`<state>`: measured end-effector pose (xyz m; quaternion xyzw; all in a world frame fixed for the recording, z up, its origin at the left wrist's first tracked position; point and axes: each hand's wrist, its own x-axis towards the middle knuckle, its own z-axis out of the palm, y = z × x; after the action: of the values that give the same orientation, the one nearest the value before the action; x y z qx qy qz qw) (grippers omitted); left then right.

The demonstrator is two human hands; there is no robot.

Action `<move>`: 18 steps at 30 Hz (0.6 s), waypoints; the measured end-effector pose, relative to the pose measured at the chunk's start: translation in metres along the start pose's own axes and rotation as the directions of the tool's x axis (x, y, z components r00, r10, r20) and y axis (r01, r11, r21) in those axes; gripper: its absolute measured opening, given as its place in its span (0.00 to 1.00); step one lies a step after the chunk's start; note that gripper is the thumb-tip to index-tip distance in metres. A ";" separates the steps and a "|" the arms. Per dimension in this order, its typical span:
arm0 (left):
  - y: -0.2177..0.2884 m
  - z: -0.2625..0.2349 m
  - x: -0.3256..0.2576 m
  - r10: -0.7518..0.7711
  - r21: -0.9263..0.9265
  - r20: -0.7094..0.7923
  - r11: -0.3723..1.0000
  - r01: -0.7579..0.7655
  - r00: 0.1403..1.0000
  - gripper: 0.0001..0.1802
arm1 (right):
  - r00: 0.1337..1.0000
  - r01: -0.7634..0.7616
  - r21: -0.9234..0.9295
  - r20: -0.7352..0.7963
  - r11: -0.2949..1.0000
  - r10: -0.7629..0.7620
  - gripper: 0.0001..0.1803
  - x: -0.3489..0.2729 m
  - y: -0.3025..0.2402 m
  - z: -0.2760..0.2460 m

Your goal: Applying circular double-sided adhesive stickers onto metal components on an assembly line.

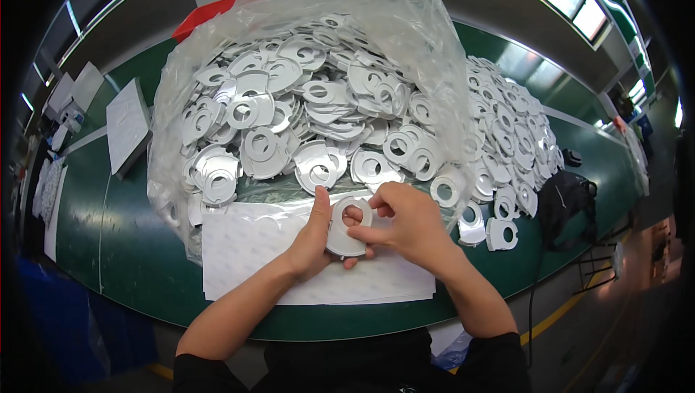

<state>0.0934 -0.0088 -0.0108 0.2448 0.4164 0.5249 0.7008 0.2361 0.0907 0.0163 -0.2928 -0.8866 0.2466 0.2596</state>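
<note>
Between my two hands is a flat silver-grey plastic ring part (337, 241) with a large round hole, held over white paper sheets (253, 255). My left hand (313, 239) grips its left edge, thumb up and fingers passing underneath. From the right, my right hand (405, 223) pinches the ring, its thumb lying on the face near the hole and its index finger bent at the upper edge. Just beyond the hands, a large heap of similar ring parts (260, 145) fills an open clear plastic bag (170, 114).
A second pile of ring parts (507, 129) lies on the green table (137, 241) to the right, beside a black bag (568, 205). A white box (128, 129) stands at the left. Behind the plastic bag shows a red bin (203, 17).
</note>
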 end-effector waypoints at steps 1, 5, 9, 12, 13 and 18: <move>0.001 0.000 0.000 -0.008 -0.031 0.018 0.999 0.008 1.000 0.44 | 0.994 -0.049 0.114 0.103 0.992 0.038 0.20 0.000 0.004 -0.006; 0.003 -0.003 -0.002 -0.025 -0.080 0.070 0.996 0.031 0.997 0.44 | 0.938 -0.246 0.251 0.306 0.936 0.164 0.15 0.002 0.003 -0.012; 0.001 -0.006 0.000 -0.057 -0.097 0.091 0.993 0.065 0.994 0.43 | 0.973 -0.183 0.254 0.183 0.950 0.139 0.13 -0.002 0.006 -0.002; 0.000 -0.010 -0.001 -0.081 -0.064 0.115 0.994 0.089 0.990 0.43 | 0.950 -0.253 0.279 0.252 0.926 0.183 0.12 -0.002 0.011 0.002; 0.000 -0.010 -0.001 -0.094 -0.032 0.140 0.995 0.099 0.986 0.42 | 0.953 -0.238 0.419 0.277 0.876 0.126 0.11 -0.002 0.020 0.006; -0.001 0.001 -0.005 0.104 0.100 0.005 0.989 -0.104 0.995 0.41 | 0.907 -0.421 0.732 0.328 0.536 0.265 0.06 0.010 0.030 -0.023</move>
<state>0.0941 -0.0141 -0.0098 0.3012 0.4289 0.5393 0.6592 0.2544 0.1251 0.0190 -0.2936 -0.6301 0.6817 0.2279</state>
